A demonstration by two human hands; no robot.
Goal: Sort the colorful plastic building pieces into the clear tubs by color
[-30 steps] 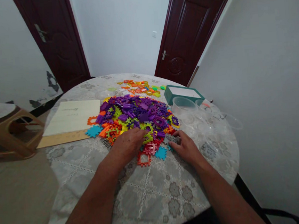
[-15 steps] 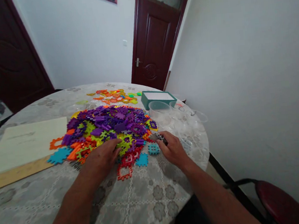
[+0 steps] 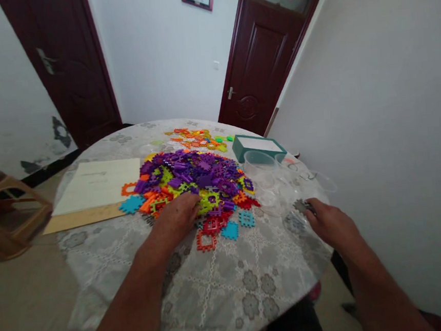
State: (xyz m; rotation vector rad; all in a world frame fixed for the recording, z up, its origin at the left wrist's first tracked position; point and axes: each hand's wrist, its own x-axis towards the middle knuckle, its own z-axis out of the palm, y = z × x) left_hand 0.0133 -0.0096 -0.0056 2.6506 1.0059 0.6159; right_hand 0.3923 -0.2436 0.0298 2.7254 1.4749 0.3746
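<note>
A heap of flat plastic building pieces (image 3: 198, 175), mostly purple with green, orange, red and blue ones, lies in the middle of a round table (image 3: 223, 283). My left hand (image 3: 178, 215) rests palm down on the near edge of the heap, its fingers curled over the pieces. My right hand (image 3: 328, 223) is at the table's right edge, closed on a small grey piece (image 3: 303, 205). Loose red (image 3: 206, 240) and blue pieces (image 3: 231, 230) lie between my hands.
Several clear plastic cups (image 3: 261, 164) and a teal box (image 3: 257, 146) stand right of the heap. A smaller orange heap (image 3: 198, 135) lies at the back. A pale board (image 3: 98, 179) lies on the left. A wooden stool (image 3: 4, 215) stands left of the table. Two dark doors are behind.
My right hand has moved from beside the heap out to the table's right edge with the grey piece. My left hand has stayed on the heap. The camera has swung.
</note>
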